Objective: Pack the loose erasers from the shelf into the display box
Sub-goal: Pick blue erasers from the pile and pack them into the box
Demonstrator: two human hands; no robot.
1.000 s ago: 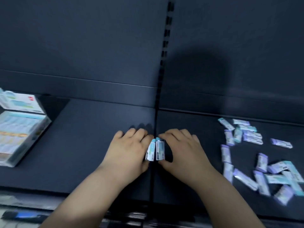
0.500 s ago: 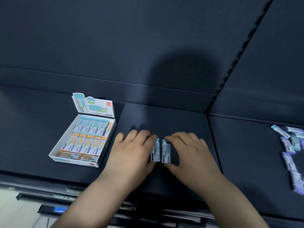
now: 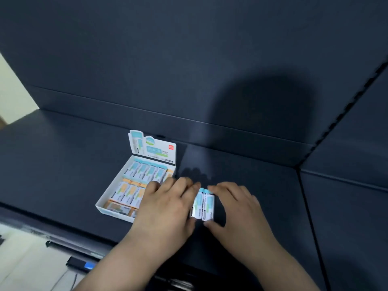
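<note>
A small stack of white erasers with teal ends stands on edge on the dark shelf, pinched between both hands. My left hand grips its left side and overlaps the right edge of the display box. My right hand grips its right side, thumb at the near end. The white display box lies open just left of the hands, its printed lid flap upright at the back. Inside lie rows of erasers, teal-striped at the back and orange-striped nearer. The loose eraser pile is out of view.
The dark shelf runs left and right, with a back panel behind it. A vertical slotted upright and a shelf seam lie to the right. Below the front edge, a pale floor and a black object with a blue label show.
Both hands have carried the eraser stack leftward along the shelf, from the seam to beside the display box. The loose pile on the right has left the view.
</note>
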